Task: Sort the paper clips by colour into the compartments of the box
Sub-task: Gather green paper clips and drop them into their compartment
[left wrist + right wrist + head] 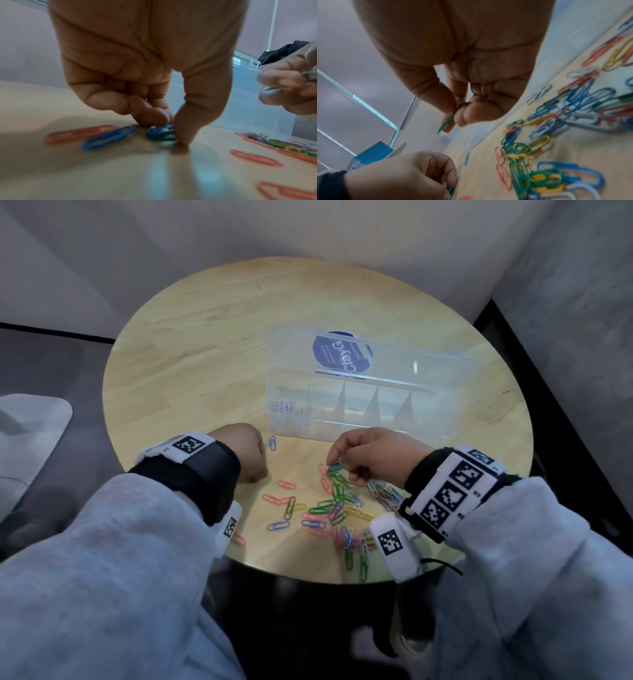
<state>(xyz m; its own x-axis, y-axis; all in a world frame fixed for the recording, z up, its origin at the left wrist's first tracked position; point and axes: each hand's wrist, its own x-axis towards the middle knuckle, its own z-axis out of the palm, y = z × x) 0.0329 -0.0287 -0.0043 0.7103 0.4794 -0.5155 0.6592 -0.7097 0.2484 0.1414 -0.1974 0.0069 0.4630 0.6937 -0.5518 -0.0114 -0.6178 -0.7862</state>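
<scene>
A clear compartment box (442,419) lies on the round wooden table (205,354) with its lid (421,368) open behind it. White clips (286,406) sit in the leftmost compartment; the other compartments look empty. A mixed pile of coloured paper clips (339,501) spreads in front of the box. My left hand (260,474) is down on the table left of the pile, its thumb and fingers pinching a blue and a green clip (161,133). My right hand (337,462) hovers over the pile's far end and pinches a green clip (448,119) between thumb and forefinger.
A lone blue clip (272,442) lies just in front of the box's left end. Red and blue clips (106,135) lie beside my left fingers. Some clips (363,563) reach the table's near edge. Grey walls close in behind and to the right.
</scene>
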